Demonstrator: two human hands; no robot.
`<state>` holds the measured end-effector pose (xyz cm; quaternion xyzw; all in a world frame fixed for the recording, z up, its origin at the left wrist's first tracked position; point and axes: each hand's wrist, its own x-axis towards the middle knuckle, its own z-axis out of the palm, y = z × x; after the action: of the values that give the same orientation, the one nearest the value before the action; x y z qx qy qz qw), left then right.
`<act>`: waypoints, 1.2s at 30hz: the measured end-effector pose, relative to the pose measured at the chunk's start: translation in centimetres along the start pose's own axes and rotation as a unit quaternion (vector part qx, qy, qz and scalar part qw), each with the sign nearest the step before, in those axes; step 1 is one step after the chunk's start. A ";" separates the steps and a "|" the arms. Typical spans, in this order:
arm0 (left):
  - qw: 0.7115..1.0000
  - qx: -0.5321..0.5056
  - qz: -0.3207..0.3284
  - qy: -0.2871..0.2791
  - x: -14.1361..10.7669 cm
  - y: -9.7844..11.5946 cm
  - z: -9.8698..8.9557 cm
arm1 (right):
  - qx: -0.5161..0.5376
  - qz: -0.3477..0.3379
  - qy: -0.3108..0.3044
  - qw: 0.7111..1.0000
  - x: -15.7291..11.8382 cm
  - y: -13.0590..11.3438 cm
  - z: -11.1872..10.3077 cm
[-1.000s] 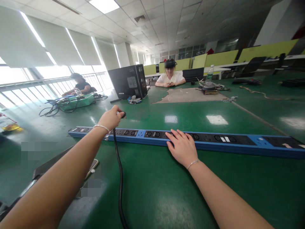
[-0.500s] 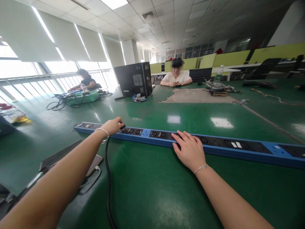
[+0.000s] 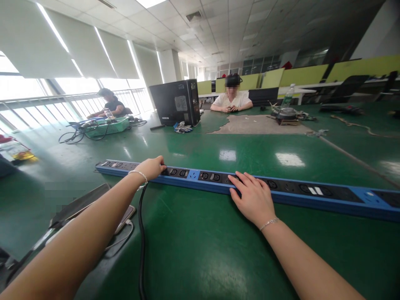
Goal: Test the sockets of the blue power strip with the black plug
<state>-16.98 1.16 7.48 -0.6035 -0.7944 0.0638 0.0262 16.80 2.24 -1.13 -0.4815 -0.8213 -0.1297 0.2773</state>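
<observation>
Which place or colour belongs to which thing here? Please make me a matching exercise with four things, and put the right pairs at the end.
Things:
1. cable
2. basket
3. strip
4. gloves

Places and colours:
A. at the foot of the computer case
B. under the right hand
C. black, running down from the left hand
D. light green, far left

Pairs: 1-C, 2-D, 3-B, 4-A

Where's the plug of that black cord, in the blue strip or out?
Cannot tell: the left hand hides the end of the black cord, right at the blue strip.
</observation>
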 end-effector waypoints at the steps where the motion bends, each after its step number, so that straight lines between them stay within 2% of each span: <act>1: 1.000 0.000 -0.004 -0.001 0.0 0.0 0.0 | -0.001 -0.002 0.001 1.000 0.0 0.0 0.0; 8: 0.999 -0.025 -0.029 -0.002 -0.3 0.3 0.3 | -0.002 0.002 -0.002 1.000 0.1 0.0 0.0; 13: 0.999 -0.024 -0.033 0.029 -0.9 0.5 0.7 | 0.002 0.003 -0.006 1.000 0.1 -0.1 -0.2; 19: 0.991 -0.108 0.003 -0.077 0.0 -0.1 -0.1 | 0.002 0.001 -0.010 1.000 0.1 0.0 -0.1; 21: 0.994 -0.091 0.001 -0.060 -0.1 -0.1 0.1 | 0.002 0.000 -0.009 1.000 0.1 0.0 0.0; 25: 0.998 -0.044 -0.022 0.024 -0.7 0.3 0.8 | 0.003 0.000 -0.003 1.000 0.1 0.0 0.1; 27: 0.998 -0.060 -0.021 0.013 -0.7 0.3 0.8 | 0.002 0.000 -0.002 1.000 0.0 0.0 0.1; 31: 0.993 -0.101 -0.008 -0.057 -0.3 0.0 0.4 | 0.000 0.002 -0.004 1.000 0.0 0.0 0.1; 32: 0.994 -0.093 -0.007 -0.051 -0.3 0.0 0.4 | 0.000 0.003 -0.004 1.000 0.0 0.0 0.1; 36: 0.999 -0.034 -0.014 0.033 -0.5 0.2 1.0 | 0.003 0.002 -0.001 1.000 0.1 0.0 0.1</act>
<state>-16.77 0.63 6.45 -0.5948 -0.8030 0.0166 0.0326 16.78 2.34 -1.17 -0.4823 -0.8211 -0.1258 0.2781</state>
